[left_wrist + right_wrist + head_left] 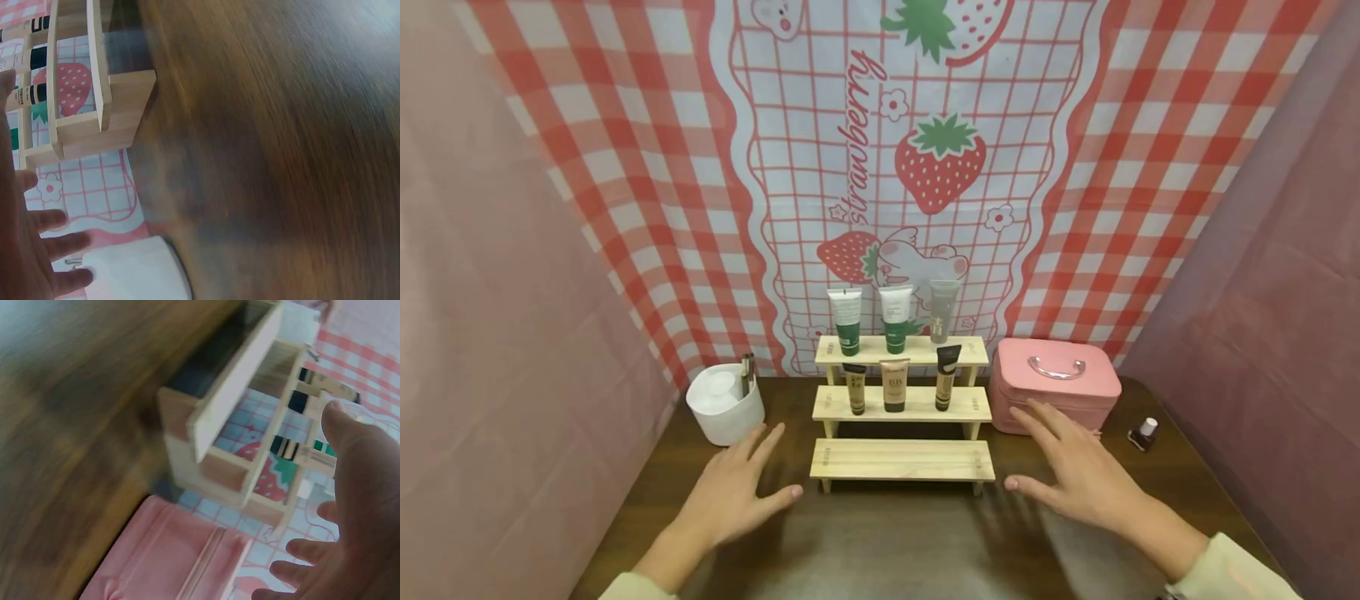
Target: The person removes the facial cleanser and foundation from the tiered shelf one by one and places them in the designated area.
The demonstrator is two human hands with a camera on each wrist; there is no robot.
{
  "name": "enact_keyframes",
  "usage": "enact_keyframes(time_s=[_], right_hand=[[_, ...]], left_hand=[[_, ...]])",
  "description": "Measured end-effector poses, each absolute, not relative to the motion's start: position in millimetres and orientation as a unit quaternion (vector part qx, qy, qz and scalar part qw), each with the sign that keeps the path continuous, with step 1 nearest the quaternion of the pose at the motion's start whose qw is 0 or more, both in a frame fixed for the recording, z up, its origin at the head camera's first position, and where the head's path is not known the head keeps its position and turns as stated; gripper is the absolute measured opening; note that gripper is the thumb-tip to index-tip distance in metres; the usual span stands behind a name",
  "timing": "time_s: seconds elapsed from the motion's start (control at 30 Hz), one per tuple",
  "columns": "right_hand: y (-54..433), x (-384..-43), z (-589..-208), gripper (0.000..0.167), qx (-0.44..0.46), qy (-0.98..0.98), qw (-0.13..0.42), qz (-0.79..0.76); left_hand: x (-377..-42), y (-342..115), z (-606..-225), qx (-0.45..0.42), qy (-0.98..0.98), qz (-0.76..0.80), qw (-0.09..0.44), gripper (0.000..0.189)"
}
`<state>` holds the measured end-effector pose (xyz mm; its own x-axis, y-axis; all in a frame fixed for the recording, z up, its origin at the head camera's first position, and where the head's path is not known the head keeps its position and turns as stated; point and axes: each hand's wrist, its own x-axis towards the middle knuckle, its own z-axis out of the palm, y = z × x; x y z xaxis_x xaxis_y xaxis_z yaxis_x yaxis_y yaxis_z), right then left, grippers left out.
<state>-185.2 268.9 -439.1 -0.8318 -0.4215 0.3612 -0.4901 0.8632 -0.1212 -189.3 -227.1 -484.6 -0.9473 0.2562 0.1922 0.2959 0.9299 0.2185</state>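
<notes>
My left hand [728, 490] hovers over the table left of a three-tier wooden stand [901, 460], fingers spread and holding nothing. On the other side my right hand [1078, 471] is spread in the same way, in front of a pink case [1056, 383] with a silver handle. The stand's top tier carries two green-and-white tubes [896, 320] and a grey tube [943, 311]. A small gold-and-black tube [855, 390], a beige BB tube [894, 386] and a black-capped tube [947, 379] stand on the middle tier. The bottom tier is bare.
A white round holder [726, 408] with brushes [747, 372] stands at the left back. A small dark bottle with a white cap [1143, 434] sits near the table's right edge. Behind hangs a strawberry-print cloth [925, 242]; pink cloth walls [497, 333] flank the dark wooden table [880, 550].
</notes>
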Motion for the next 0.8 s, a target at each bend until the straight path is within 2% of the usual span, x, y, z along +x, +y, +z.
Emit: enact_keyframes(time_s=[0.17,0.33,0.4,0.6,0.8], right_hand=[[255.9,-200.3,-422.2,0.089,0.24,-0.936,0.154,0.209],[240.4,-224.2,-413.1,0.082,0.239,-0.912,0.122,0.31],[234.9,-235.6,-412.5,0.08,0.234,-0.902,0.108,0.345],[216.4,-263.2,-413.4,0.074,0.219,-0.879,0.079,0.416],[205.6,-279.6,-411.2,0.065,0.204,-0.879,0.079,0.424]], left_hand=[[-200.8,-216.9,-488.3,-0.108,-0.966,-0.231,0.027,0.087],[-217.3,-204.5,-496.1,-0.09,-0.929,-0.358,-0.015,0.054],[-224.2,-198.7,-499.4,-0.087,-0.918,-0.387,-0.023,0.046],[-236.6,-189.0,-502.7,-0.06,-0.889,-0.448,-0.072,0.05],[-241.8,-187.5,-500.5,-0.061,-0.867,-0.48,-0.121,0.058]])
